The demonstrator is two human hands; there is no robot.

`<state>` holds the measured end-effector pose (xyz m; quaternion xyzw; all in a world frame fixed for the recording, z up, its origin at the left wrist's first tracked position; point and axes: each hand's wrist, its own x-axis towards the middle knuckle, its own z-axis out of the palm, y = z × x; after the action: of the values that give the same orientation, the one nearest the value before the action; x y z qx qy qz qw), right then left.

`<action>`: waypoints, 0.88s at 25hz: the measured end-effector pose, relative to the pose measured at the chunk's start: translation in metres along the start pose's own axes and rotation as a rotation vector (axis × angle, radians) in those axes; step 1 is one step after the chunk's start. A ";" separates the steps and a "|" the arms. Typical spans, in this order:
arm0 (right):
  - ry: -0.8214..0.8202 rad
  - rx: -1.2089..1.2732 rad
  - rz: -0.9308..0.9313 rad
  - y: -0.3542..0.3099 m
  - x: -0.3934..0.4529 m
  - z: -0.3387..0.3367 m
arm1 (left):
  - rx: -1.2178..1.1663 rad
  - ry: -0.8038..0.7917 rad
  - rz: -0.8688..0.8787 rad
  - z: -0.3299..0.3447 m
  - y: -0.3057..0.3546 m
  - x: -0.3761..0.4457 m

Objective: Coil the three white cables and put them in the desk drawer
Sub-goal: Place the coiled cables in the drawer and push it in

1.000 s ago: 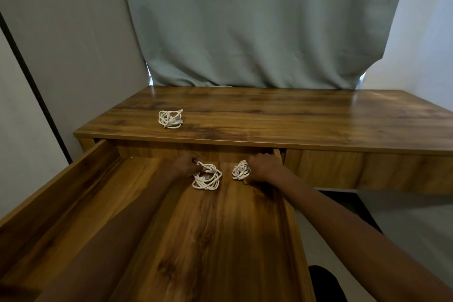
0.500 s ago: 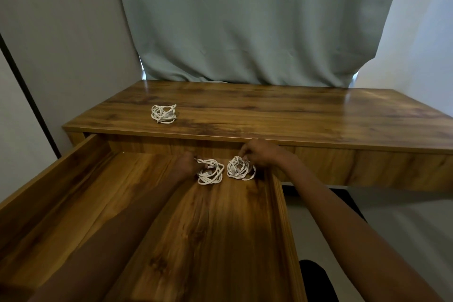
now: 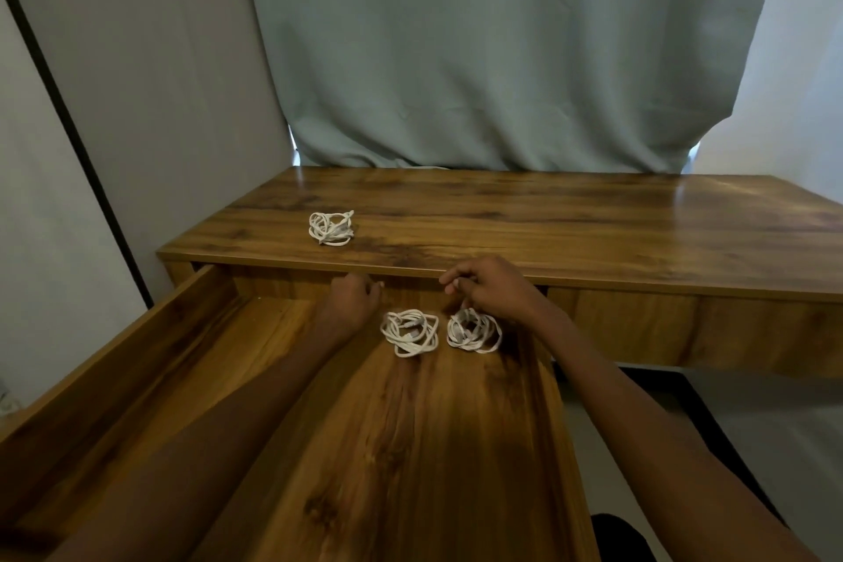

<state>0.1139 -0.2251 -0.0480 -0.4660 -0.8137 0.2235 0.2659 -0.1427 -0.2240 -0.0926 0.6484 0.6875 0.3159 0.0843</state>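
While both hands hover over the open drawer [image 3: 137, 361], two coiled cables lie side by side on its floor at the far end: left coil [image 3: 409, 332], right coil [image 3: 473, 330]. Left hand [image 3: 353, 299] loosely curled, empty. Right hand [image 3: 490, 287] part-open, empty, just above right coil. Third coil [image 3: 331, 227] on desk top [image 3: 570, 224], 11 o'clock.
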 end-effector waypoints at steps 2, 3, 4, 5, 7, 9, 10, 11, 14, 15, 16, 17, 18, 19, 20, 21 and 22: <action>0.052 -0.019 -0.058 -0.011 0.014 0.008 | 0.026 0.145 0.039 -0.024 -0.002 0.003; 0.078 -0.047 -0.088 -0.017 0.024 0.013 | 0.008 0.226 0.050 -0.037 -0.002 0.005; 0.100 -0.078 -0.108 -0.022 0.033 0.018 | -0.036 0.299 0.050 -0.048 -0.004 0.011; 0.121 -0.107 -0.122 -0.028 0.043 0.023 | -0.095 0.362 0.040 -0.057 -0.008 0.020; 0.136 -0.163 -0.133 -0.032 0.065 0.037 | -0.182 0.407 -0.032 -0.065 -0.022 0.043; 0.081 -0.260 -0.112 -0.032 0.083 0.052 | -0.133 0.358 -0.155 -0.064 -0.035 0.065; 0.054 -0.317 -0.099 -0.030 0.090 0.059 | -0.077 0.297 -0.234 -0.063 -0.039 0.075; 0.034 -0.360 -0.086 -0.025 0.094 0.066 | -0.043 0.228 -0.300 -0.061 -0.041 0.082; 0.063 -0.425 -0.122 -0.012 0.098 0.076 | -0.024 0.111 -0.408 -0.061 -0.042 0.109; 0.075 -0.454 -0.147 -0.009 0.097 0.078 | -0.040 0.101 -0.443 -0.062 -0.044 0.118; 0.079 -0.479 -0.163 -0.006 0.096 0.080 | -0.070 0.090 -0.465 -0.062 -0.048 0.126; 0.080 -0.490 -0.170 -0.004 0.095 0.083 | -0.115 0.072 -0.478 -0.062 -0.052 0.132; 0.088 -0.497 -0.176 -0.003 0.095 0.084 | -0.162 0.045 -0.483 -0.063 -0.054 0.136; 0.094 -0.504 -0.180 -0.003 0.095 0.084 | -0.194 0.013 -0.483 -0.064 -0.053 0.139; 0.094 -0.510 -0.184 -0.003 0.096 0.084 | -0.199 -0.010 -0.483 -0.065 -0.053 0.144; 0.091 -0.510 -0.185 -0.003 0.096 0.083 | -0.179 -0.026 -0.477 -0.066 -0.052 0.145; 0.092 -0.499 -0.189 -0.003 0.097 0.083 | -0.150 -0.030 -0.476 -0.066 -0.050 0.146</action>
<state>0.0182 -0.1513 -0.0875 -0.4488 -0.8706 -0.0313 0.1991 -0.2407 -0.1050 -0.0255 0.4648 0.7942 0.3275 0.2143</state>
